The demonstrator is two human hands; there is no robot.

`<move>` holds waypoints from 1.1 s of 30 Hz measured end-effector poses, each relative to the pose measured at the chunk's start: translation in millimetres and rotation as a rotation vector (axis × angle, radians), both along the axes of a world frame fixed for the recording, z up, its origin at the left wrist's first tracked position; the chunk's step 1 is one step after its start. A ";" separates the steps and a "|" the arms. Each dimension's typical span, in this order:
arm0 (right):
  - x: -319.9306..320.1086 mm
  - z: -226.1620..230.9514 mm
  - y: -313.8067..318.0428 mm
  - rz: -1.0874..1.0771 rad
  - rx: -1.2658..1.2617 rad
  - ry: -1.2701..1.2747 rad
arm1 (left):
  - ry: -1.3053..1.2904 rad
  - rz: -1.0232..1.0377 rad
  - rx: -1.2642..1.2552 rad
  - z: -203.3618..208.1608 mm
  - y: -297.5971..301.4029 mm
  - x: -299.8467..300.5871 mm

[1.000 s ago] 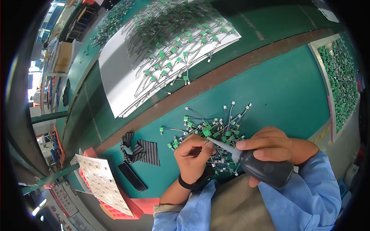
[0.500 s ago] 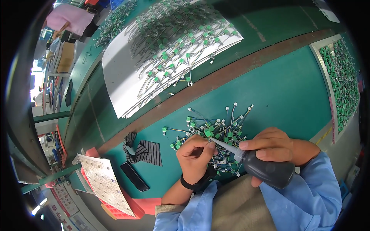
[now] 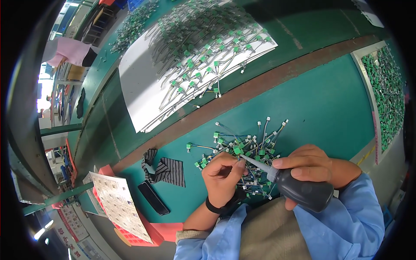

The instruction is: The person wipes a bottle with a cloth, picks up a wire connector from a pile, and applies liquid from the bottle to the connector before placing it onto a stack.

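While the left hand (image 3: 222,184) holds a small wired connector (image 3: 238,150) above the near tabletop (image 3: 325,99), its thumb and forefinger pinch the piece, the green block showing just beyond their tips; the right hand (image 3: 305,167) wraps its fingers around a squeeze bottle (image 3: 305,189), whose tapered nozzle (image 3: 258,165) points at the connector from the right, its tip just beside the left fingertips, though contact cannot be made out. Smooth and dark, the bottle is rounded, its nozzle pale grey; the connectors are boxy green blocks on thin, flexible wires ending in white plugs; a striped cloth (image 3: 171,172) lies crumpled near a flat, glossy black phone (image 3: 154,198). Two hands, one bottle, one cloth and one phone are counted; the loose pile (image 3: 263,152) under the hands is too tangled to number, as are the connectors spread (image 3: 195,65) over white sheets (image 3: 135,93) beyond and those filling one pale-rimmed tray (image 3: 365,78) at far right; one person in pink (image 3: 73,53) appears at upper left.
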State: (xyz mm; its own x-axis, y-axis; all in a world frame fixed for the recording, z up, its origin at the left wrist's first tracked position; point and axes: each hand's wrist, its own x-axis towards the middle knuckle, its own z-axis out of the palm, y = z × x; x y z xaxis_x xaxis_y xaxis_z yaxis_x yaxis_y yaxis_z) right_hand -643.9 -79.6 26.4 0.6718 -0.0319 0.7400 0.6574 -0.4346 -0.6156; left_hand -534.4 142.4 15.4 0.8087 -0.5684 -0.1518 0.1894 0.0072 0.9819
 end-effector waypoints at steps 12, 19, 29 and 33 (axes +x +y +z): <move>-22.7 1.0 -17.6 0.081 -0.075 0.063 | 0.079 -0.107 -0.127 -9.7 2.3 -3.8; -24.2 -13.0 -1.6 0.104 0.099 0.036 | 0.271 -0.175 -0.225 -4.8 6.2 1.5; -28.9 -11.9 2.9 0.063 0.209 0.109 | 0.331 -0.215 -0.265 -6.6 -3.8 -8.9; -21.5 -11.2 0.2 0.078 0.202 0.072 | 0.162 -0.078 -0.104 -4.9 7.6 -4.8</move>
State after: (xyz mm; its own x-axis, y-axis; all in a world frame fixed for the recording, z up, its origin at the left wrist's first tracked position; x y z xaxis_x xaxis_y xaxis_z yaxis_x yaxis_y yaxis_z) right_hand -665.3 -79.4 15.2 0.7287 -0.1209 0.6741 0.6355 -0.2475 -0.7314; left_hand -539.2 150.0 10.5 0.7313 -0.6477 -0.2137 0.3487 0.0857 0.9333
